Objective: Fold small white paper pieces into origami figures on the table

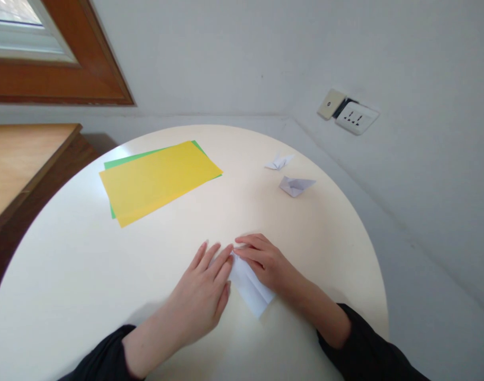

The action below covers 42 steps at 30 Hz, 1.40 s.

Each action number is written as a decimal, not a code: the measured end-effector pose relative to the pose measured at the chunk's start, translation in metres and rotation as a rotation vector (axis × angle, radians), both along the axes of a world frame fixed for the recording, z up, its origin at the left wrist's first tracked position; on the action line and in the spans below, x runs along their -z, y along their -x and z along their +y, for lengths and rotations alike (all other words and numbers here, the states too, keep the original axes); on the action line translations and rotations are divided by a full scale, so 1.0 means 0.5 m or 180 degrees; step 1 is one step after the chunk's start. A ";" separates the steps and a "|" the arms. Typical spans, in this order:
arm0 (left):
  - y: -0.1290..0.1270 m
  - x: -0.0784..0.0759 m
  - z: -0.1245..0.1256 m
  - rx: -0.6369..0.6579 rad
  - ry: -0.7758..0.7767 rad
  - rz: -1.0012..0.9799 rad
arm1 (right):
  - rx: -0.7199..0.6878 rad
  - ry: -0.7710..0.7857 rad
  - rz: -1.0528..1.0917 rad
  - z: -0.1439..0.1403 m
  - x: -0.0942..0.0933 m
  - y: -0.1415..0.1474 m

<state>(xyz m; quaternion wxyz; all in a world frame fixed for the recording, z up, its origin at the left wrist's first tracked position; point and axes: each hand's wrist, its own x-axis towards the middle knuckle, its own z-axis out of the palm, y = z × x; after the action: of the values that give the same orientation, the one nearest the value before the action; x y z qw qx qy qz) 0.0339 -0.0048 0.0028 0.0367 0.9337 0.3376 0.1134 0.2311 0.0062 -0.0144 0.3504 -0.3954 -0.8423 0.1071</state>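
Observation:
A folded piece of white paper [248,283] lies on the table between my hands, one corner toward me and a crease running down it. My left hand [206,291] rests flat at its left side, fingers stretched out and slightly apart, with the fingertips at the paper's far tip. From the right, my right hand [261,259] has its fingers bent and close together at that same tip; its thumb is hidden. Both hands cover parts of the paper, so its full shape does not show.
Yellow paper [158,185] lies over green paper [113,209] at the back left of the round white table [87,275]. Two small folded white paper pieces, one boat-like [296,186] and one with thin points [279,162], sit at the back right. A wall socket [356,117] is beyond.

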 end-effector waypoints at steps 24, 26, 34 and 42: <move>0.004 0.003 0.003 0.0123 -0.0055 0.0022 | 0.0145 -0.0028 -0.0163 -0.005 -0.009 0.012; 0.002 0.002 0.003 0.0088 -0.0095 0.0001 | 0.0211 0.0001 -0.0257 -0.008 -0.008 0.015; 0.000 0.011 0.006 0.0006 -0.0197 -0.0146 | 0.0409 0.0108 -0.0555 -0.014 -0.008 0.016; 0.003 0.015 0.009 -0.0021 -0.0182 -0.0246 | 0.0376 -0.0012 -0.0411 -0.016 -0.006 0.008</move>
<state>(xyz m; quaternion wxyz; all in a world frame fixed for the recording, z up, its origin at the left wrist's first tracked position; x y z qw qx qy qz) 0.0325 -0.0004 -0.0046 0.0227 0.9282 0.3357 0.1591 0.2268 -0.0017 -0.0115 0.3019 -0.4498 -0.8385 0.0590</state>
